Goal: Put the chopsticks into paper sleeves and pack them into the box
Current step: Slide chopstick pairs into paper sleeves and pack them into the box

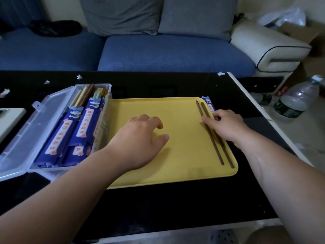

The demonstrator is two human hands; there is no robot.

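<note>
Entry, with the clock read from the tray's centre and twelve toward the sofa.

1. Transparent plastic hinged box (52, 131), at nine, lid thrown open to the left. It holds several blue printed paper sleeves (84, 125), already filled, with pale, brown, green and yellow chopstick ends (88, 94) sticking out at the far end. This part of the job looks done.
2. Flat yellow plastic tray (175, 169), rounded corners, touching the box's right wall.
3. One pair of dark brown wooden chopsticks (218, 152), bare, lying side by side at three along the tray's right edge. These are the only unsleeved sticks I can see.
4. One more blue paper sleeve (207, 101), at two, just outside the tray rim and partly hidden.
5. Left hand (139, 136): palm down at the tray's centre, fingers loosely bent, holding nothing.
6. Right hand (226, 125): at three, forefinger laid on the brown pair, other fingers tucked toward the spare sleeve. I cannot tell whether it grips either.

Judgement: nearly finished. One pair remains to be sleeved and boxed, then perhaps the lid closed.

Surface: glossy black table (158, 205) with a white edge. White paper scraps (79, 77) lie at eleven.

Room: blue sofa (167, 55) with grey cushions (123, 14) at twelve. Clear plastic bottles (295, 101) stand on the floor at three.
</note>
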